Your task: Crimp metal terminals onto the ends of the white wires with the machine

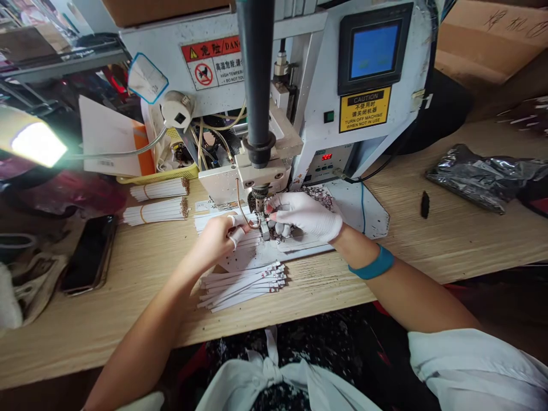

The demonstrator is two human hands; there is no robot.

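Observation:
My left hand (226,233), with white covers on some fingers, is closed in a pinch at the left of the machine's working tip (259,200). A thin white strip appears to be between its fingertips, partly hidden by the fingers. In a white glove, my right hand (306,216) is closed at the right of the tip, its thumb and forefinger together; what they hold is too small to make out. Beneath the hands, white strips (252,241) and small dark and pale pieces (319,197) lie on a pale plate (372,220). A curved thin tube (240,200) hangs between the hands.
A loose pile of white strips with small end pieces (246,284) lies in front. Two banded bundles (156,211) and a phone (89,251) are at left, near a lit lamp (38,142). The machine (317,114) stands behind; a silvery bag (475,174) lies right.

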